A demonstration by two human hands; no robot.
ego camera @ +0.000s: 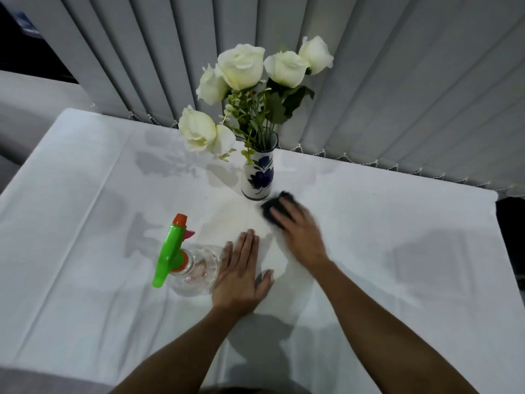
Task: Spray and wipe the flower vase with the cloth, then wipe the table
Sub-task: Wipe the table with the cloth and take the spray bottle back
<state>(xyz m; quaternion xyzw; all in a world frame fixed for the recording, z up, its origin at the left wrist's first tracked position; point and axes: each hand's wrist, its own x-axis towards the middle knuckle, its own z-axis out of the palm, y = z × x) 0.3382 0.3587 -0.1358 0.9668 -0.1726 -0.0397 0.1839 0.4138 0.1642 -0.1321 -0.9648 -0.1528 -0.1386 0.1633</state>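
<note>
A white vase with blue flower patterns (258, 174) stands upright near the far middle of the white-covered table (85, 223), holding several white roses (241, 66). My right hand (301, 231) presses a dark cloth (274, 204) flat on the table just in front and to the right of the vase; the hand is blurred. My left hand (241, 274) lies flat, palm down, fingers together, on the tablecloth. A clear spray bottle with a green and orange trigger head (176, 257) stands just left of my left hand, which touches its side.
Grey vertical blinds (397, 81) hang close behind the table's far edge. The table's right edge (497, 200) drops off into dark space. A pale surface lies to the left beyond the table.
</note>
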